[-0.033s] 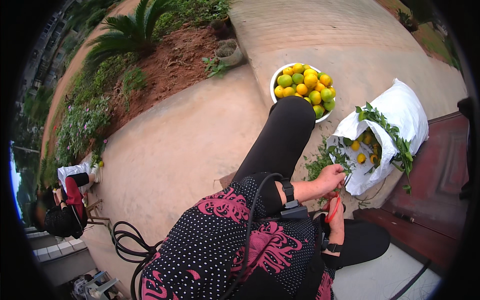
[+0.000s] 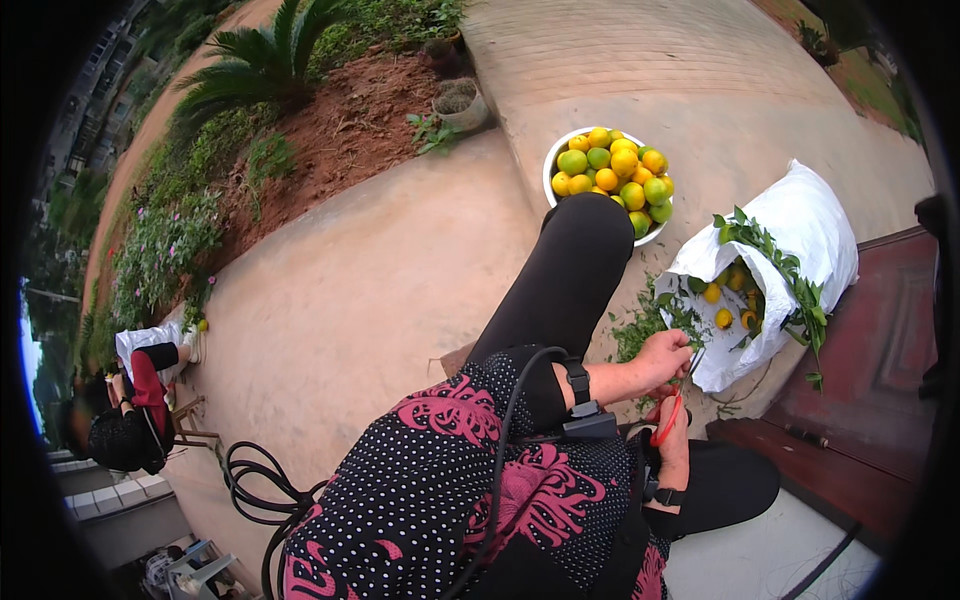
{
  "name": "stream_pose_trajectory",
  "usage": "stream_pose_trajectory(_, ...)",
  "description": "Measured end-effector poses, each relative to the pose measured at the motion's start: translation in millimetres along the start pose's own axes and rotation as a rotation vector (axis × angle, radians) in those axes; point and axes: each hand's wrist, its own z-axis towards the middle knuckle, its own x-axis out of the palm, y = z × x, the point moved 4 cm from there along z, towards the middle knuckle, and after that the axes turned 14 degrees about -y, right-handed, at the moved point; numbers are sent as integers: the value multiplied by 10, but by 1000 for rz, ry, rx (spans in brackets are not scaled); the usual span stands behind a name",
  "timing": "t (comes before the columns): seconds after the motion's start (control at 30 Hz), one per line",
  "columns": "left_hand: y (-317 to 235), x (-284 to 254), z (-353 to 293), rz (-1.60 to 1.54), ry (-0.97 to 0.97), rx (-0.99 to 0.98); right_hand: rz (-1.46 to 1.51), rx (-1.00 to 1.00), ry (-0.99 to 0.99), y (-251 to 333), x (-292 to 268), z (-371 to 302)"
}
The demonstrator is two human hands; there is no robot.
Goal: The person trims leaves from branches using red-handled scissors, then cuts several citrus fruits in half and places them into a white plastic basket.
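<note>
My right hand (image 2: 673, 432) grips a pair of scissors (image 2: 668, 424) by the red handles, its metal blades pointing up toward the fingertips of my left hand (image 2: 664, 357). The fingers of my left hand are curled together beside the blades; what they hold, if anything, is too small and hidden to name. Below and beyond the hands, cut green leaves and twigs (image 2: 640, 330) lie on the concrete. To the right of them a white woven sack (image 2: 812, 215) lies on its side, its mouth toward my hands. Orange citrus fruits (image 2: 724, 318) and leafy stems show inside the mouth.
Beyond my knee stands a white basin (image 2: 549, 165) heaped with yellow, orange and green citrus fruits (image 2: 622, 162). A dark red wooden door panel (image 2: 870, 340) is at the right. Another person (image 2: 130, 420) sits far left beside a white sack. A planted bed (image 2: 340, 130) borders the concrete.
</note>
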Motion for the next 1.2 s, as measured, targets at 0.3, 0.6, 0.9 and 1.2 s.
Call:
stream_pose_trajectory(0.3, 82, -21, -41, 54, 21, -92, -81, -1, -88, 72, -7, -3)
stream_pose_trajectory(0.6, 132, -1, -7, 97, 50, -37, 66, 122, -87, 175, -50, -15)
stream_pose_trajectory(0.9, 52, -17, -21, 161, 32, -18, 110, 190, -141, 101, -82, 5)
stream_pose_trajectory(1.2, -6, -22, -30, 114, -30, -8, -137, 76, -85, 186, -77, -21)
